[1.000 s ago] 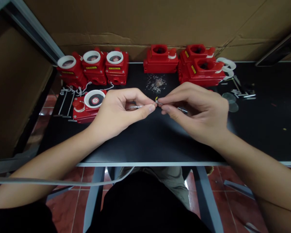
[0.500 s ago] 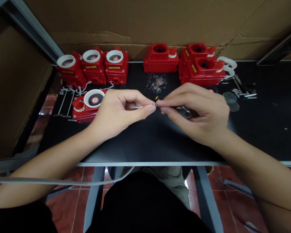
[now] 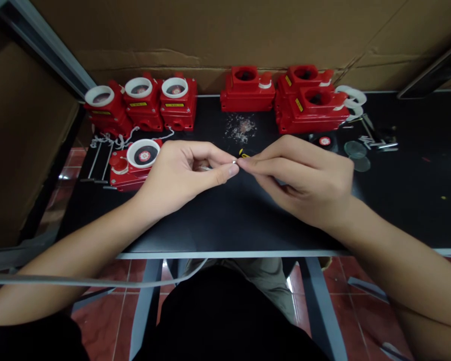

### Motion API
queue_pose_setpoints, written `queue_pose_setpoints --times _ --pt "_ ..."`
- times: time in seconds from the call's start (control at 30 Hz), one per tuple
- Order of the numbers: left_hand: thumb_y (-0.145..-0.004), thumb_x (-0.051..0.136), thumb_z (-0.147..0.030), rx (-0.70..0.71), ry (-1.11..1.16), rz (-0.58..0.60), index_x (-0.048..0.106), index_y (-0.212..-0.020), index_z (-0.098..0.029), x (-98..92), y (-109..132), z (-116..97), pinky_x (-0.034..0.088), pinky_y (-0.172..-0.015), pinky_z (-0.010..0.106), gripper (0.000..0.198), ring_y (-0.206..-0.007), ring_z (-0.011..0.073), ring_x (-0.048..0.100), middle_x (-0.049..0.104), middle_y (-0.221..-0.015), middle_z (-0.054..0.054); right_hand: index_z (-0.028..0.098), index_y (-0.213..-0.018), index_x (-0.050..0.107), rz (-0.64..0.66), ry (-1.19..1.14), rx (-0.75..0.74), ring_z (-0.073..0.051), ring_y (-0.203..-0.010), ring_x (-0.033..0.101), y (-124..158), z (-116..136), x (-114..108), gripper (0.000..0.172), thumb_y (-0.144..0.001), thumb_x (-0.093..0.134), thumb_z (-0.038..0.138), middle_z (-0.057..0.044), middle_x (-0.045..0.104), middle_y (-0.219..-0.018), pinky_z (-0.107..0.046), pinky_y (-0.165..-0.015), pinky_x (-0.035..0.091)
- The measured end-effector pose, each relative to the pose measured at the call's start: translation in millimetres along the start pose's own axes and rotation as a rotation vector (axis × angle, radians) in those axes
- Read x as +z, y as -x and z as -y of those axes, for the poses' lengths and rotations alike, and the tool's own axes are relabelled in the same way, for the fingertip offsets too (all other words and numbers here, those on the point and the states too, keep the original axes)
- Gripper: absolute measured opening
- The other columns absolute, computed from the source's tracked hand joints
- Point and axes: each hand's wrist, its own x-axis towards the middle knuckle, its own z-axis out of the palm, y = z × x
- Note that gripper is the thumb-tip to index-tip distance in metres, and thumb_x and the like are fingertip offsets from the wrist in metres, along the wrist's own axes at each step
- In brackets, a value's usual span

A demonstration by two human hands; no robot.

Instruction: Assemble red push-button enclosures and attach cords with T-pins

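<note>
Over the middle of the black table (image 3: pixel 225 220), my left hand (image 3: pixel 180 173) pinches a thin silvery metal pin (image 3: pixel 220 166) between thumb and forefinger. My right hand (image 3: pixel 308 175) meets it fingertip to fingertip, pinched on a tiny metal piece (image 3: pixel 242 161) at the pin's end, too small to name. A small yellow bit (image 3: pixel 242 153) lies on the table just behind the fingertips. A red switch box with a white ring and round dial (image 3: pixel 135 163) sits just left of my left hand.
Three red boxes with white rings (image 3: pixel 139 103) line the back left, and three open red boxes (image 3: pixel 285 95) the back right. Debris (image 3: pixel 241 128) lies between them. White rings (image 3: pixel 351 98), clear discs (image 3: pixel 355 149) and screws (image 3: pixel 379 145) lie far right. Cardboard (image 3: pixel 225 35) walls the back.
Both hands have shifted slightly left and closer together. More of the pin is now hidden inside my left fingers.
</note>
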Motion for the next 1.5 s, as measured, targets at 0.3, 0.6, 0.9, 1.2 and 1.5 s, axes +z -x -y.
queue_pose_setpoints --times 0.3,0.6,0.9,1.2,1.5 --pt "-0.095 0.081 -0.026 0.219 -0.384 -0.030 0.089 -0.090 -0.025 -4.6 2.9 -2.0 0.047 -0.065 0.033 0.010 -0.068 0.0160 0.066 0.081 -0.079 -0.001 0.023 -0.124 0.083 0.032 0.091 -0.034 -0.017 -0.086 0.082 3.7 2.1 6.8 0.021 -0.112 0.074 0.008 -0.004 0.087 -0.103 -0.028 -0.073 0.065" --pt "-0.100 0.071 -0.013 0.410 -0.725 0.005 0.082 -0.099 -0.021 -4.2 7.5 -0.6 0.052 -0.073 0.030 0.014 -0.072 0.0149 0.070 0.078 -0.088 -0.001 0.023 -0.120 0.086 0.057 0.111 -0.043 -0.017 -0.088 0.081 7.8 3.1 12.0 0.020 -0.113 0.073 0.010 -0.004 0.088 -0.104 -0.028 -0.076 0.064" --pt "-0.112 0.067 -0.016 0.541 -0.959 0.012 0.081 -0.103 -0.021 -7.3 10.5 0.1 0.058 -0.085 0.037 0.017 -0.096 0.0242 0.077 0.081 -0.105 0.006 0.023 -0.118 0.084 0.123 0.196 -0.066 -0.020 -0.090 0.084 9.3 4.8 12.2 0.019 -0.116 0.069 0.012 -0.005 0.090 -0.106 -0.033 -0.073 0.067" --pt "-0.118 0.055 -0.013 0.739 -1.320 0.188 0.076 -0.094 -0.019 -11.3 8.5 -4.3 0.041 -0.072 0.043 0.033 -0.089 0.0275 0.070 0.077 -0.097 0.009 0.023 -0.113 0.082 0.215 0.122 -0.010 -0.018 -0.087 0.081 9.9 4.6 13.1 0.019 -0.115 0.068 0.010 -0.003 0.088 -0.104 -0.031 -0.069 0.059" --pt "-0.111 0.053 -0.004 0.784 -1.407 0.177 0.074 -0.095 -0.017 -8.3 8.3 2.6 0.043 -0.070 0.041 0.029 -0.080 0.0263 0.068 0.074 -0.093 0.008 0.023 -0.112 0.083 0.220 0.087 0.003 -0.018 -0.086 0.079 11.5 5.6 16.0 0.021 -0.115 0.066 0.011 -0.002 0.087 -0.102 -0.032 -0.070 0.059"
